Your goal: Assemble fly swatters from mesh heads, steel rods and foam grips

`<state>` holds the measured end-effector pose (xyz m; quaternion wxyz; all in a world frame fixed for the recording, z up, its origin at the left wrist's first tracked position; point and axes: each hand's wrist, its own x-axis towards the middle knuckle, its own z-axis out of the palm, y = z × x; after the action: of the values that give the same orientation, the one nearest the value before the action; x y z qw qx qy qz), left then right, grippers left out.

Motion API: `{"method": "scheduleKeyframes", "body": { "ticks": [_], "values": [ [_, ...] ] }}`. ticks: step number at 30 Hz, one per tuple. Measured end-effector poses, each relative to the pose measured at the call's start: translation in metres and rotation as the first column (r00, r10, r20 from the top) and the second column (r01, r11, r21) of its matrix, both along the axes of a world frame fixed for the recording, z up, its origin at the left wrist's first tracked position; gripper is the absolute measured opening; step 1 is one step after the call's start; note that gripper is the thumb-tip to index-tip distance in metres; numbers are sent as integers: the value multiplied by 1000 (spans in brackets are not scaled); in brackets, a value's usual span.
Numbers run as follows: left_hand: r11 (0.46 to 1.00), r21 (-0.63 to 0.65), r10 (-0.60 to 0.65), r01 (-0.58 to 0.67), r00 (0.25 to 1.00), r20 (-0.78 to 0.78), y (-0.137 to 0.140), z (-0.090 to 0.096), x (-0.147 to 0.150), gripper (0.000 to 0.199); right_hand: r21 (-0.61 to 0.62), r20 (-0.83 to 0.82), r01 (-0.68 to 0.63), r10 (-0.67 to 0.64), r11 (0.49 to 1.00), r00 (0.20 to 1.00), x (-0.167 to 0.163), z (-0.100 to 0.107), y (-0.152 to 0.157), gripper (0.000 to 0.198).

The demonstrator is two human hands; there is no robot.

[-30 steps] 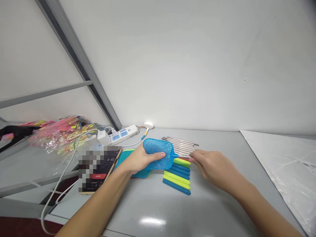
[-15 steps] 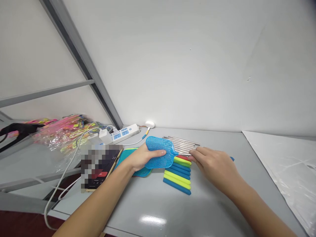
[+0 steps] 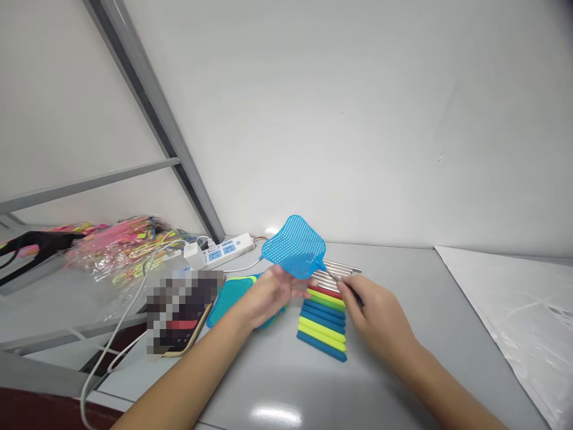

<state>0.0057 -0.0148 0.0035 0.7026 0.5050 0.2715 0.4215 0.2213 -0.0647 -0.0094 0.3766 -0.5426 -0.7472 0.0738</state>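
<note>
My right hand [image 3: 369, 304] is closed around the dark handle end of a fly swatter [image 3: 298, 248], whose blue mesh head is tilted up and to the left on a metal rod. My left hand [image 3: 275, 292] lies just under that head, palm turned up and fingers apart; whether it touches the mesh I cannot tell. Below the hands is a row of blue, yellow, green and red handle sleeves [image 3: 322, 325]. Several metal rods [image 3: 342, 267] lie behind them, partly hidden. Other mesh swatter heads [image 3: 230, 298] are stacked beneath my left wrist.
A phone [image 3: 188, 322], partly blurred out, lies left of the stack. Behind it are a white power strip [image 3: 230, 249] and cables. Plastic-bagged colourful items [image 3: 120, 245] fill the far left by a metal frame [image 3: 156, 113]. A white sheet [image 3: 501, 316] covers the table's right side.
The swatter head has risen and tilted upward. My left hand has let go of the mesh and turned palm up below it, while my right hand holds the swatter by its handle end.
</note>
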Motion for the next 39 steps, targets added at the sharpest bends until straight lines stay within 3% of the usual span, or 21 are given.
{"method": "scheduleKeyframes", "body": {
  "ticks": [5,7,8,9,10,12,13,14,15,17,21,26,30,32,35,36,39],
  "values": [
    [998,5,66,-66,990,-123,-17,-14,24,37,-166,-92,-112,98,980,991,-18,-3,-11,21],
    [996,37,79,-75,991,-108,-19,-15,28,32,-261,-240,-207,145,943,960,-21,1,-13,22],
    [997,41,69,-65,993,-97,-19,-15,28,32,-337,-352,-279,155,899,923,-21,4,-13,25],
    [998,42,53,-50,995,-85,-19,-14,27,31,-428,-482,-377,145,821,864,-21,7,-13,29],
    [999,41,34,-31,997,-72,-18,-14,27,31,-512,-612,-493,104,703,784,-20,9,-13,32],
    [999,35,-15,17,999,-45,-18,-13,24,30,-563,-798,-717,-45,412,601,-17,10,-13,35],
    [999,31,-36,37,999,-32,-18,-13,23,29,-529,-846,-796,-117,295,520,-16,10,-12,35],
    [998,26,-51,52,998,-22,-18,-12,22,29,-480,-876,-849,-169,224,451,-16,9,-12,33],
    [998,21,-62,62,998,-13,-18,-12,21,29,-433,-897,-880,-196,197,397,-16,8,-12,32],
    [997,13,-73,73,997,-16,-18,-12,20,30,-396,-911,-892,-213,217,353,-19,5,-13,33],
    [993,18,-112,113,992,-56,-16,-14,20,31,-455,-890,-829,-199,326,410,-26,2,-14,41],
    [998,63,16,-13,998,-57,-17,-16,22,25,-516,-856,-791,-167,328,489,-25,4,-9,40],
    [991,91,103,-98,994,-49,-13,-15,20,23,-581,-791,-727,-44,366,610,-17,9,-8,44],
    [976,92,196,-196,980,8,-6,-12,14,22,-620,-690,-630,56,467,721,-13,13,-8,46],
    [937,81,330,-340,937,119,6,-6,4,18,-608,-420,-405,156,683,894,-7,23,-10,46],
    [926,77,356,-369,923,147,8,-4,2,17,-589,-330,-343,170,732,929,-5,25,-10,45],
    [908,81,390,-410,901,188,12,-1,-1,17,-564,-154,-258,207,785,966,4,32,-10,44]
  ]
}}
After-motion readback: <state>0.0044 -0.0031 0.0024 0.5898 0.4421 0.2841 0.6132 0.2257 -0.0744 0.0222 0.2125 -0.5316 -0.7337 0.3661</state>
